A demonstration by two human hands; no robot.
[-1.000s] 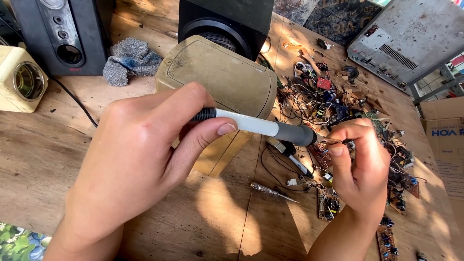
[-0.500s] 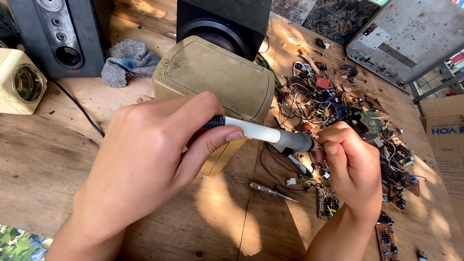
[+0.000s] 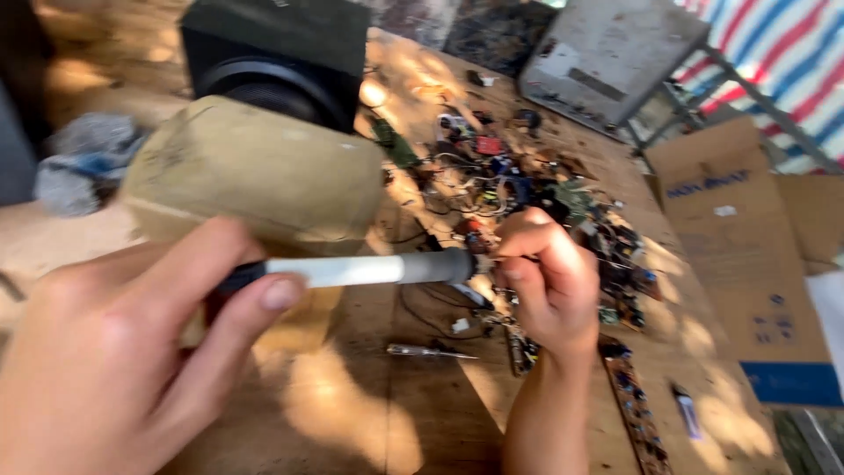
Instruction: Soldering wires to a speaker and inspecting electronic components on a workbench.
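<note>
My left hand grips a soldering iron with a white and grey barrel, held level and pointing right. Its tip meets my right hand, which is closed around a small part I cannot make out. Both hands hover above a wooden table. A beige plastic casing lies just behind the iron. The picture is blurred by motion.
A black speaker stands behind the casing. A heap of wires and circuit parts spreads to the right. A small screwdriver lies below the hands. A grey metal box sits at the far right, cardboard beside it.
The view has swung right and closer. My hands keep their hold and have drifted slightly left in the picture; the iron's tip stays at my right hand.
</note>
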